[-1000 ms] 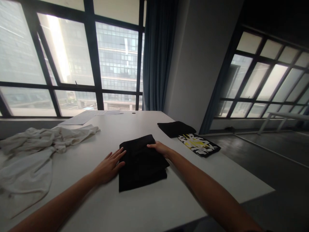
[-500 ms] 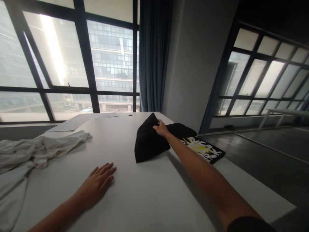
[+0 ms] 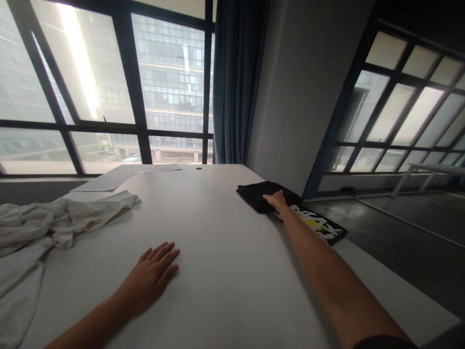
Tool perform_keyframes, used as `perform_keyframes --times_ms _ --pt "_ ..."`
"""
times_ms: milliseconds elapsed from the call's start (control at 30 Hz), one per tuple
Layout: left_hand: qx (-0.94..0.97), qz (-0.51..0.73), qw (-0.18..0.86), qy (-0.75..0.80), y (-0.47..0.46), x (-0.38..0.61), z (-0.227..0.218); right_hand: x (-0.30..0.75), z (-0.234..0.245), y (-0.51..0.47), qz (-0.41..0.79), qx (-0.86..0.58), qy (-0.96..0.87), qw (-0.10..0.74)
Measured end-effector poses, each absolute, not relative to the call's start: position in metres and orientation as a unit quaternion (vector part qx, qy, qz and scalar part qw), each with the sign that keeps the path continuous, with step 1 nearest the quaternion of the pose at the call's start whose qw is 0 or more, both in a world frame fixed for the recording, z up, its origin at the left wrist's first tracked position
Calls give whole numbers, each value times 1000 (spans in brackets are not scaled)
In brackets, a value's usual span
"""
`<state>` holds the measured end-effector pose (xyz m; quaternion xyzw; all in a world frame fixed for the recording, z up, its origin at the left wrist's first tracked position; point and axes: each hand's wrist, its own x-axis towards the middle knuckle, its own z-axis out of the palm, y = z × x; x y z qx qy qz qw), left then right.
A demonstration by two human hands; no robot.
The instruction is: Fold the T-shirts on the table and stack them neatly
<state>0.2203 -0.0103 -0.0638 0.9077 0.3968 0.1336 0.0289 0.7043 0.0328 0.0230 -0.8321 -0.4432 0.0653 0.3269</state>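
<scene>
Toward the table's right edge lies a folded black garment (image 3: 250,195) with a white and yellow print (image 3: 315,224) showing on its right part. My right hand (image 3: 276,199) is at the plain black part, its thumb and forefinger on the fabric; the other fingers are mostly hidden. My left hand (image 3: 156,269) rests palm down on the white table (image 3: 218,276), fingers stretched out, holding nothing. A crumpled off-white cloth (image 3: 72,215) lies left of and beyond this hand.
Sheets of paper (image 3: 105,181) lie at the far left of the table. A round dark spot (image 3: 198,168) marks its far end. Beyond are windows, a blue curtain (image 3: 236,97) and a grey pillar (image 3: 290,97). Another white table (image 3: 432,168) stands at the far right.
The raised black flap in my right hand has come down to the right and now lies folded over the garment. My left hand has stayed flat on the table.
</scene>
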Motion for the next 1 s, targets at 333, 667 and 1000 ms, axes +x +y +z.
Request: perform_keyframes --times_ms 333,667,1000 --pt "857 115 29 502 28 192 -16 592 -14 2 66 -740 -660 112" --pt "597 148 -7 789 62 51 -7 568 -35 -32 35 -706 -700 105" --pt "643 381 120 654 71 108 36 563 -31 -41 25 -696 -712 90"
